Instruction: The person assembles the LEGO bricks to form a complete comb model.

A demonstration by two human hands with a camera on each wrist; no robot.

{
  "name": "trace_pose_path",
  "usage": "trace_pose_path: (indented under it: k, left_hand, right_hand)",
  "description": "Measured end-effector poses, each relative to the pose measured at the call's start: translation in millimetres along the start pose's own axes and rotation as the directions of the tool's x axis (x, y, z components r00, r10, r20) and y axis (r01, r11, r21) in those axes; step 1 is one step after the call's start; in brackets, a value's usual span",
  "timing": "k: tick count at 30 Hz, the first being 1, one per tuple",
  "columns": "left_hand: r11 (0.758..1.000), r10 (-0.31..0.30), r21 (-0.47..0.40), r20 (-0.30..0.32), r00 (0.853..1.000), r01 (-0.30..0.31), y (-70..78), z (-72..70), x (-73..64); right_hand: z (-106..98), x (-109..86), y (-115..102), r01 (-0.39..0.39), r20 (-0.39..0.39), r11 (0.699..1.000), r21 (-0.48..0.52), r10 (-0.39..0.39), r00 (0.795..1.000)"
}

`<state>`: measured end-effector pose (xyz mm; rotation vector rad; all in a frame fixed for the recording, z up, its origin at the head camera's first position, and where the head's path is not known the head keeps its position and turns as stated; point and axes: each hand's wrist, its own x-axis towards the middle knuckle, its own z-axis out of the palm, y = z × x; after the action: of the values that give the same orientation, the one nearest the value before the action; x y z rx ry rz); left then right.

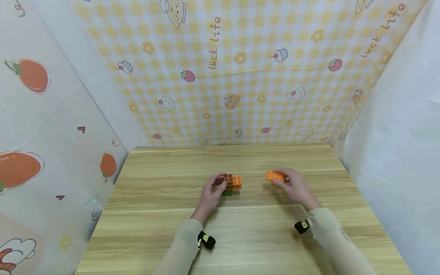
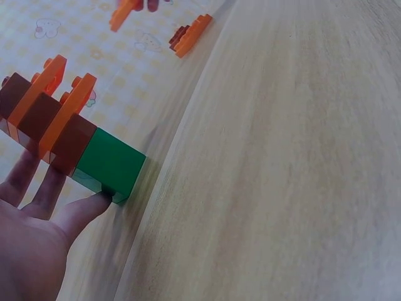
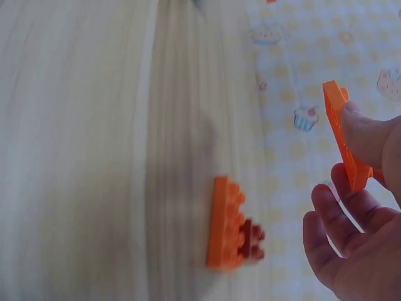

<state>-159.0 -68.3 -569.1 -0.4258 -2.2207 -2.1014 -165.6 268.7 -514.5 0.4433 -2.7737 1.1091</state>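
Observation:
In the head view my left hand (image 1: 210, 194) grips a stack of toy building blocks (image 1: 228, 183). The left wrist view shows its green block (image 2: 113, 162) at the bottom, with brown blocks and two orange plates alternating above; the plates jut out to one side. My right hand (image 1: 295, 187) pinches a flat orange studded brick (image 3: 344, 138) between thumb and fingers, raised off the table. Beneath it lies another orange brick (image 3: 219, 226) on the tabletop, bearing a small brown block (image 3: 249, 239) on its studs.
The wood-grain table (image 1: 254, 236) meets a yellow checked cloth backdrop (image 1: 247, 118) at its far edge. White sheeting with fruit prints (image 1: 36, 76) hangs on the left, and a plain white sheet (image 1: 395, 126) on the right. Each wrist wears a small black camera (image 1: 207, 240).

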Motion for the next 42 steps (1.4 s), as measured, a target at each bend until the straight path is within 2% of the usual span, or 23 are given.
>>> trace_pose_path:
  k: [6, 26, 35, 42]
  left_hand:
    - [1.0, 0.003, 0.005, 0.001, 1.0, -0.003, 1.4, 0.0, -0.5]
    - [1.0, 0.007, -0.001, 0.003, 1.0, -0.007, 2.7, -0.1, -0.5]
    - [1.0, 0.018, -0.02, -0.006, 1.0, -0.018, 2.1, 1.7, 0.9]
    - [1.0, -0.012, -0.001, -0.038, 0.999, 0.012, 8.3, 6.0, -0.8]
  right_hand:
    - [7, 6.0, -15, 0.034, 0.006, 0.999, -0.011, -0.034, 0.999]
    - [25, 25.0, -53, 0.087, 0.04, 0.994, 0.071, -0.09, 0.995]
    - [30, 27.2, -64, 0.12, 0.053, 0.989, 0.088, -0.125, 0.991]
    - [36, 29.2, -67, 0.13, 0.05, 0.989, 0.075, -0.134, 0.99]
